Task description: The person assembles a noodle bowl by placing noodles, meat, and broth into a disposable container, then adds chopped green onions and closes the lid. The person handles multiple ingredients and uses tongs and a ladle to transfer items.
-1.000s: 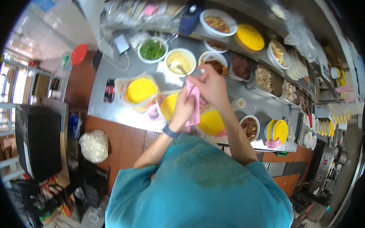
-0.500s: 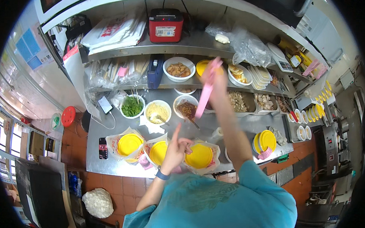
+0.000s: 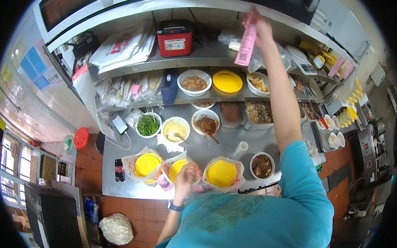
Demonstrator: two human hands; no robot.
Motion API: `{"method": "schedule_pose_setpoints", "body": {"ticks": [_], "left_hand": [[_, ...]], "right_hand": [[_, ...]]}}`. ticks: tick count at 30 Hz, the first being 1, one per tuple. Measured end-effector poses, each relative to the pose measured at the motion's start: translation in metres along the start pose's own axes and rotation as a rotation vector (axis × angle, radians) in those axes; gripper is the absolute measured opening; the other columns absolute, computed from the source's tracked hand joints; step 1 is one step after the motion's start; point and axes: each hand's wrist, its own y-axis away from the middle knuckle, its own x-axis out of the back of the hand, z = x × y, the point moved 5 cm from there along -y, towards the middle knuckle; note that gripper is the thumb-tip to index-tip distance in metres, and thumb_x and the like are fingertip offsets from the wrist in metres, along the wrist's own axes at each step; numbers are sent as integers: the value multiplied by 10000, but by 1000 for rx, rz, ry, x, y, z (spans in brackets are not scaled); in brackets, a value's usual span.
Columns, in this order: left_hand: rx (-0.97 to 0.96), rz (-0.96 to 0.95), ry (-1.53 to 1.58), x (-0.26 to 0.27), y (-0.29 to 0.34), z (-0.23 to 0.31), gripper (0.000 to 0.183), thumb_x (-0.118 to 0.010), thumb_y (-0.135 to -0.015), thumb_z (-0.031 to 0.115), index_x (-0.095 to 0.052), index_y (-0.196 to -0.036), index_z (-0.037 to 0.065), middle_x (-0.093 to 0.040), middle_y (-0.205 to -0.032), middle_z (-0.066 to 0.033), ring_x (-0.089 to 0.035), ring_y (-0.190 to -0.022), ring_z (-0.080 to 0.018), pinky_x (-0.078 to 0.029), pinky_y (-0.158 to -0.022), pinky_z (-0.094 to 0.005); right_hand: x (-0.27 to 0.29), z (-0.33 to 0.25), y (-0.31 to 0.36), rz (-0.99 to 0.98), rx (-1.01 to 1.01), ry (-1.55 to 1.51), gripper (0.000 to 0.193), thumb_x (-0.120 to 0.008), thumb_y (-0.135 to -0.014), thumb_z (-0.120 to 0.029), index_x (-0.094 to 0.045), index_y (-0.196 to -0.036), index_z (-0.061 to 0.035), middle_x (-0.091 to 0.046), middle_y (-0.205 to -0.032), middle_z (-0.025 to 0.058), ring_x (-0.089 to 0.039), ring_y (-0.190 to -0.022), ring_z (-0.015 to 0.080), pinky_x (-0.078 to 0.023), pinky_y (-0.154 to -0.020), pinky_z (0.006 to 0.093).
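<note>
My right hand [image 3: 261, 30] is raised at the front of the top shelf, its fingers closed on a long pink paper slip [image 3: 246, 48] that hangs down. Low over the counter, my left hand [image 3: 185, 181] has its fingers curled beside the middle bagged bowl with a yellow lid [image 3: 176, 171]; whatever they may hold is hidden. To its right stands another bagged bowl under a yellow lid [image 3: 221, 173], and to its left a third with a yellow lid [image 3: 147, 165]. Pink paper [image 3: 165, 183] sticks out near the middle bag.
Bowls of chopped greens [image 3: 148, 125], minced garlic-like bits [image 3: 175, 129], chili sauce [image 3: 206, 124] and dark meat [image 3: 262, 166] stand on the steel counter [image 3: 135, 143]. A phone [image 3: 120, 170] lies at left. Shelves above carry a red printer-like box [image 3: 174, 39] and a loose yellow lid [image 3: 227, 81].
My right hand has risen from the lower shelf to the top one with the pink slip. My left hand has dropped, its pointing finger now curled. The view has shifted slightly.
</note>
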Motion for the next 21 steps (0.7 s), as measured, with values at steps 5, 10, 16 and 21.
{"method": "schedule_pose_setpoints", "body": {"ticks": [5, 10, 16, 21], "left_hand": [[31, -86, -17, -21, 0, -9, 397, -445, -974, -64, -525, -1355, 9, -672, -1003, -84, -650, -843, -132, -546, -797, -266], [51, -116, -91, -31, -4, -5, 365, -462, -992, -39, -539, -1345, 10, -648, -946, -57, -626, -846, -111, -524, -791, -247], [24, -170, -237, -44, 1, -8, 265, -502, -1013, 3, -564, -1271, -3, -651, -1057, -66, -648, -937, -146, -536, -840, -277], [182, -222, -38, -63, 19, -26, 290, -507, -1043, 90, -540, -1325, 28, -666, -1051, -75, -641, -871, -130, -530, -769, -252]], "right_hand": [[-5, 11, 17, -138, -130, -3, 258, -584, -999, -159, -625, -1138, 54, -703, -992, 160, -697, -821, 221, -588, -729, 332], [15, 53, 85, -62, -186, 132, 223, -497, -932, -119, -639, -1031, 21, -674, -815, 123, -662, -667, 194, -546, -588, 309], [31, 79, 86, 12, -167, 257, 353, -495, -990, -272, -619, -737, -60, -486, -543, -31, -436, -483, 117, -329, -435, 316], [125, 99, 218, 133, 217, 808, 307, -531, -952, -277, -616, -785, -33, -570, -631, 37, -520, -556, 178, -410, -531, 370]]}}
